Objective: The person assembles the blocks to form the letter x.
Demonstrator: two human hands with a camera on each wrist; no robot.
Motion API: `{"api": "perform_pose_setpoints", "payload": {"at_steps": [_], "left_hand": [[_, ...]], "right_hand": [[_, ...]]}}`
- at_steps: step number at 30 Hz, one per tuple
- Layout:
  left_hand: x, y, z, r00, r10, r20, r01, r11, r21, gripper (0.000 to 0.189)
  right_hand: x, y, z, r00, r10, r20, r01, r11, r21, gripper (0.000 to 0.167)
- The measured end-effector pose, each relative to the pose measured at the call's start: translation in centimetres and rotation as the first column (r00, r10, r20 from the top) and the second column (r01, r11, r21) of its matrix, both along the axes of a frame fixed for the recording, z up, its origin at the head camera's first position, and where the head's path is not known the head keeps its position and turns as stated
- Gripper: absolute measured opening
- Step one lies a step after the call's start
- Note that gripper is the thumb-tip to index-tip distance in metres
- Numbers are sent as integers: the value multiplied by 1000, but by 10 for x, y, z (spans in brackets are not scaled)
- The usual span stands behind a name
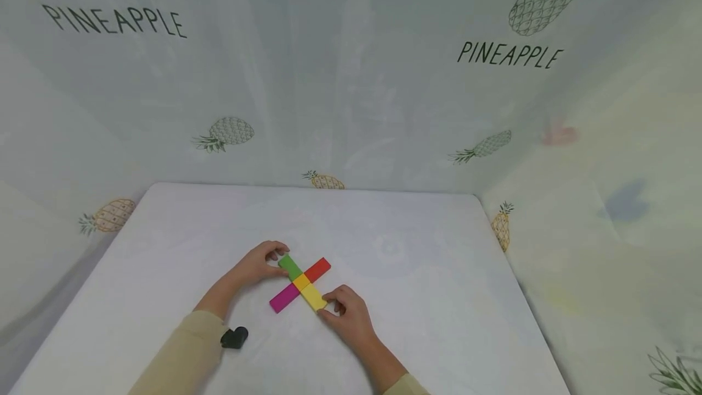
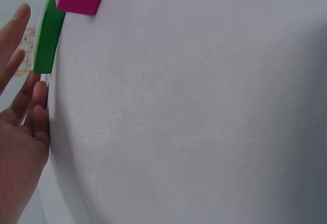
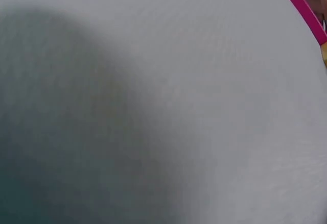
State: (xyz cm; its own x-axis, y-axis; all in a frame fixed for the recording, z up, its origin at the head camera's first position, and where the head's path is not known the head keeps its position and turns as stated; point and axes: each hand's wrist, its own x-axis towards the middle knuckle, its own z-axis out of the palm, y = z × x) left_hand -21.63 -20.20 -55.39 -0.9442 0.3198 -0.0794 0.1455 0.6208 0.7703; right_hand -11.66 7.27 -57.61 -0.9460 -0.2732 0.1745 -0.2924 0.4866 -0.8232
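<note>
Flat coloured blocks form a cross on the white table: a green block (image 1: 290,266), a red block (image 1: 318,269), a yellow block (image 1: 314,297), a magenta block (image 1: 284,298) and a small orange block (image 1: 301,281) at the centre. At the green block's outer end is my left hand (image 1: 261,263), thumb and fingers spread around it. The left wrist view shows a gap between that thumb and the green block (image 2: 49,38). My right hand (image 1: 349,317) pinches the outer end of the yellow block between thumb and forefinger. The right wrist view catches the magenta block (image 3: 308,18).
The white tabletop (image 1: 428,273) stretches around the cross on all sides. A black heart-shaped item (image 1: 234,338) sits beside my left cuff. Behind the table hangs a pale cloth (image 1: 351,78) printed with pineapples and lettering.
</note>
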Motion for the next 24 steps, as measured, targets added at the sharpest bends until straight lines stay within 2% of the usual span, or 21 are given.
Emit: {"api": "perform_pose_setpoints", "payload": {"at_steps": [5, 9, 12, 19, 24], "left_hand": [[8, 4, 8, 1000, 17, -6, -17, 1000, -7, 56], [16, 7, 23, 999, 21, -35, -22, 999, -34, 56], [23, 11, 37, 998, 18, -62, -22, 998, -55, 56], [41, 19, 67, 995, 4, -101, -11, 997, -71, 56], [52, 21, 85, 984, -2, -180, -23, 990, -138, 58]], "right_hand": [[0, 3, 3, 999, 15, 35, -13, 999, -44, 23], [-3, 7, 13, 998, 37, 45, -35, 998, -43, 27], [-7, 13, 26, 999, 46, 21, -46, 999, -1, 30], [-18, 33, 58, 987, 114, -112, -100, 987, 128, 32], [-23, 48, 79, 966, 138, -219, -70, 954, 292, 33]]}}
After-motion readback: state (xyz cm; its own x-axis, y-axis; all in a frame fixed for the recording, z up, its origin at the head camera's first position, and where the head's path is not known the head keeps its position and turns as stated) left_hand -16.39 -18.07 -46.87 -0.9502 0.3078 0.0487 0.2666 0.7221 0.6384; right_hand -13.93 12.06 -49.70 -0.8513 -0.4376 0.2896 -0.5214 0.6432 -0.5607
